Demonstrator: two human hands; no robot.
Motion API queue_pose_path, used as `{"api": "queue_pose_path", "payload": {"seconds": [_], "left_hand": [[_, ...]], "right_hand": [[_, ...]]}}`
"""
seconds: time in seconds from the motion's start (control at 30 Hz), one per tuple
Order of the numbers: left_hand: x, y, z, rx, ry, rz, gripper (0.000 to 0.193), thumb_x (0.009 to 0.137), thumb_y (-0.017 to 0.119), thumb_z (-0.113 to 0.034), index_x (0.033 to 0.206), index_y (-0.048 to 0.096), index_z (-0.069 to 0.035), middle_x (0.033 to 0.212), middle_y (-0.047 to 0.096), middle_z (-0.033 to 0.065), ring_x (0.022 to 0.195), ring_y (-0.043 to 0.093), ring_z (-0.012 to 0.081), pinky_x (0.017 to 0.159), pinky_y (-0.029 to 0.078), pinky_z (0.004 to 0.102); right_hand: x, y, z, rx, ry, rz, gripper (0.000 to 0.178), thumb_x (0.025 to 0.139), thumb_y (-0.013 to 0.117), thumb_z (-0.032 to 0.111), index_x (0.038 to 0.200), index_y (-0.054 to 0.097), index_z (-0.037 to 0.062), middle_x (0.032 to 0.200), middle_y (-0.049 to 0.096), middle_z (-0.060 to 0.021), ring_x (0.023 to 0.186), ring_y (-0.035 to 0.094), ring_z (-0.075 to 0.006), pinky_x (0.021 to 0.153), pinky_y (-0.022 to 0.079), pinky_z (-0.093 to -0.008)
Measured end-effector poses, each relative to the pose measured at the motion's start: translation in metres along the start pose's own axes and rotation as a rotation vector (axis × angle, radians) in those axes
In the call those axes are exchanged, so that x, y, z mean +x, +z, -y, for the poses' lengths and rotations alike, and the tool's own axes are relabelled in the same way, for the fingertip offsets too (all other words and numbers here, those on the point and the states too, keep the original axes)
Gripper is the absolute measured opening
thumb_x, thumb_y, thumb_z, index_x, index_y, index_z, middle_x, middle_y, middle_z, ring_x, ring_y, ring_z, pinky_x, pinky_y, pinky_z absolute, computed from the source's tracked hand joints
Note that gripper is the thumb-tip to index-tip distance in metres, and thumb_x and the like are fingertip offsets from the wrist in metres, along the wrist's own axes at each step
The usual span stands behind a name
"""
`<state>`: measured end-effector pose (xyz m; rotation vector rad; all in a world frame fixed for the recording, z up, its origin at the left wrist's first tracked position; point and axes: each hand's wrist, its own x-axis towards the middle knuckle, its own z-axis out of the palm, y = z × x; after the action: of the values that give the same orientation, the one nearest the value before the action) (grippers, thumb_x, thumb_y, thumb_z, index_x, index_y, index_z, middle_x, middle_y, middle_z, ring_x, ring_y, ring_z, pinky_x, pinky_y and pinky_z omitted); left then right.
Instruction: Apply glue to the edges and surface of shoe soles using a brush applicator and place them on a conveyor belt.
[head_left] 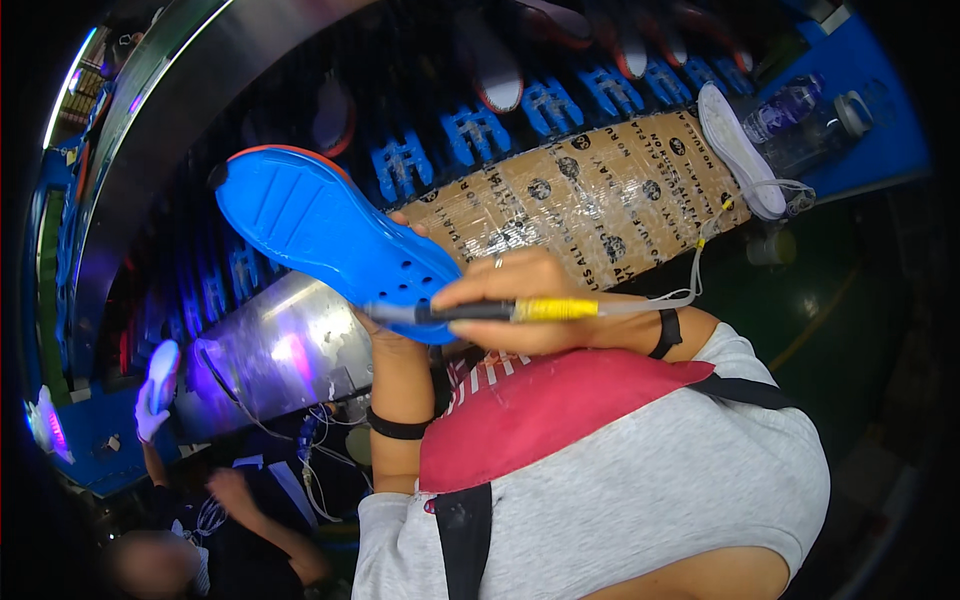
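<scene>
One blue shoe-shaped piece, held before the left end of the cardboard; your left hand grasps it from behind, mostly hidden; your right hand grips a black-and-yellow tool, tip over the holed end; contact unclear.

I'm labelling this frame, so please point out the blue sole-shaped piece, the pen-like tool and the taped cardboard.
Blue sole-shaped piece (330,232): head view, middle of its broad blue face.
Pen-like tool (553,309): head view, its yellow section.
Taped cardboard (570,200): head view, middle of its printed surface.
</scene>
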<state>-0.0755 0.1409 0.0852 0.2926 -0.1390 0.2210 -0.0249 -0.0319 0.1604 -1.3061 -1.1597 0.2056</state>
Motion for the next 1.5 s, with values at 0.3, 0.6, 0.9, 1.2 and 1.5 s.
{"api": "queue_pose_path", "payload": {"seconds": [0.3,0.6,0.9,1.2,1.5], "left_hand": [[-0.005,0.001,-0.027,0.108,0.0,0.044,0.058,0.084,0.048,-0.045,0.125,0.041,-0.004,0.121,0.044,0.0204,0.108,0.046,0.0374,0.084,0.047,0.0491],[0.003,0.002,-0.059,0.544,-0.292,-0.127,0.057,0.085,0.052,-0.038,0.121,0.042,0.004,0.114,0.053,0.02,0.097,0.057,0.0296,0.08,0.05,0.0409],[0.028,0.017,-0.057,0.88,-0.626,-0.111,0.04,0.089,0.049,-0.029,0.115,0.051,0.001,0.105,0.059,0.0108,0.091,0.059,0.0159,0.079,0.049,0.0279],[0.043,0.019,-0.047,1.002,-0.899,-0.031,0.04,0.089,0.05,-0.027,0.118,0.051,0.0,0.106,0.059,0.0098,0.09,0.058,0.0134,0.077,0.048,0.0257],[0.047,0.024,-0.05,1.263,-1.07,-0.015,0.04,0.087,0.052,-0.032,0.11,0.057,0.0,0.097,0.063,0.0097,0.08,0.06,0.0132,0.073,0.048,0.0261]], "right_hand": [[0.01,-0.015,0.007,0.237,0.309,0.354,0.025,0.071,0.069,0.004,0.096,0.064,0.0016,0.072,0.062,-0.0095,0.064,0.061,-0.0158,0.055,0.047,-0.0234],[-0.001,-0.018,-0.011,-0.036,0.007,0.47,0.024,0.071,0.07,0.012,0.094,0.065,0.0064,0.074,0.062,-0.0099,0.059,0.058,-0.0233,0.055,0.046,-0.0296],[-0.005,-0.017,-0.015,-0.219,-0.067,0.515,0.02,0.07,0.067,0.008,0.091,0.066,0.0067,0.071,0.062,-0.0088,0.057,0.058,-0.0235,0.051,0.046,-0.0311],[-0.012,-0.013,-0.025,-0.221,-0.16,0.46,0.025,0.067,0.066,0.007,0.092,0.065,0.0085,0.074,0.061,-0.0071,0.067,0.059,-0.0217,0.057,0.047,-0.0291],[-0.017,-0.028,-0.025,-0.3,-0.074,0.499,0.023,0.067,0.069,0.007,0.09,0.067,0.0087,0.072,0.061,-0.0078,0.066,0.059,-0.0213,0.058,0.047,-0.0286]]}}
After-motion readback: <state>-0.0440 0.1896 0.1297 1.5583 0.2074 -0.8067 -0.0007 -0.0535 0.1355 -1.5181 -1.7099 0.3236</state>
